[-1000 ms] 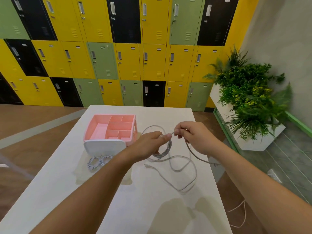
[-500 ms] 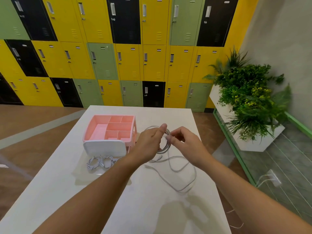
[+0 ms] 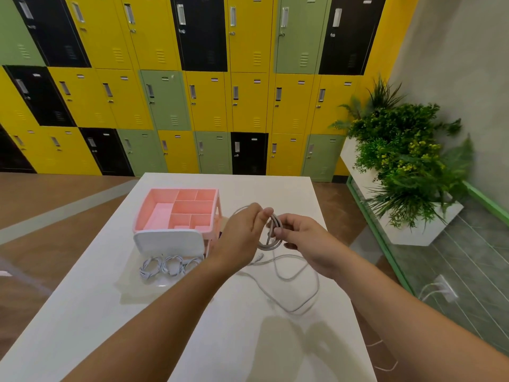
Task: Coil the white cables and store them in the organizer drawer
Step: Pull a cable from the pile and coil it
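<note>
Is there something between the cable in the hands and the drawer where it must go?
Nothing visible does. The left hand and the right hand hold the cable as a coil above the table; the open drawer lies to its left, two coiled cables inside. The cable's loose tail trails on the table.

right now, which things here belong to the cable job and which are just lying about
Job: cable, gripped by left hand and right hand; coiled cables in the open drawer; organizer.
Lying about: lockers; plant.
</note>
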`<state>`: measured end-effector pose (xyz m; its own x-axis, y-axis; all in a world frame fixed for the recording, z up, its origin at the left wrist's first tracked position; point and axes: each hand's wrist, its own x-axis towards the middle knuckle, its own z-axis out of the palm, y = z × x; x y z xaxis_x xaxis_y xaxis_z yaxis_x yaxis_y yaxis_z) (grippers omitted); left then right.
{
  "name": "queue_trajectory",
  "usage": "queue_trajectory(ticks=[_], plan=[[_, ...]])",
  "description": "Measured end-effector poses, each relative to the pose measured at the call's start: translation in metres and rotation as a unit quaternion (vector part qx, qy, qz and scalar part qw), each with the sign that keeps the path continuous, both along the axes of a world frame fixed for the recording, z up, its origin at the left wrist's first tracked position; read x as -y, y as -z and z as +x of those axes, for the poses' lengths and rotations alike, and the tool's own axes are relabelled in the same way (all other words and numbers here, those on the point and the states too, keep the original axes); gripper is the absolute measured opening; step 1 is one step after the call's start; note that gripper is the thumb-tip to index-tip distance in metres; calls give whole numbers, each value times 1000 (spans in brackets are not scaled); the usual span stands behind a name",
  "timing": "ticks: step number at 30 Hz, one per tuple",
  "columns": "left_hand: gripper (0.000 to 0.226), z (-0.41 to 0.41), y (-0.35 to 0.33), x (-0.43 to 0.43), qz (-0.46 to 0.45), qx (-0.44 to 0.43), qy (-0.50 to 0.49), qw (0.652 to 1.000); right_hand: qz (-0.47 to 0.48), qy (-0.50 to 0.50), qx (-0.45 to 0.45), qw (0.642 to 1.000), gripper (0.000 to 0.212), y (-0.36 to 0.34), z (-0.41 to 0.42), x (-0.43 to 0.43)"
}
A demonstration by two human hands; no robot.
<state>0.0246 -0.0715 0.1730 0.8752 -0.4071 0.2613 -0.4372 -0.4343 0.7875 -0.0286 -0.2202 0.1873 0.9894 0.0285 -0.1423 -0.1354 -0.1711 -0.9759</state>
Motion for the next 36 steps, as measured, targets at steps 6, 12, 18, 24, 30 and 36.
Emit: queue_trajectory(ticks=[6,12,18,24,30,36], plan=[[24,-1,3,-3,40,45,52,997,200,-20,-57,978,31,-6,4,4],[18,4,7,-1,104,66,-14,992,23,46,-16,999,33,-6,2,-1],[23,10,14,1,155,82,-62,983,-227,90,145,959,16,1,-7,-12],[21,5,6,9,37,5,-35,999,-189,96,93,973,13,8,2,-5],[19,2,6,7,142,135,-62,979,-27,89,29,995,13,3,3,0],[22,2,9,2,195,166,-68,964,22,70,-20,997,16,0,6,1]])
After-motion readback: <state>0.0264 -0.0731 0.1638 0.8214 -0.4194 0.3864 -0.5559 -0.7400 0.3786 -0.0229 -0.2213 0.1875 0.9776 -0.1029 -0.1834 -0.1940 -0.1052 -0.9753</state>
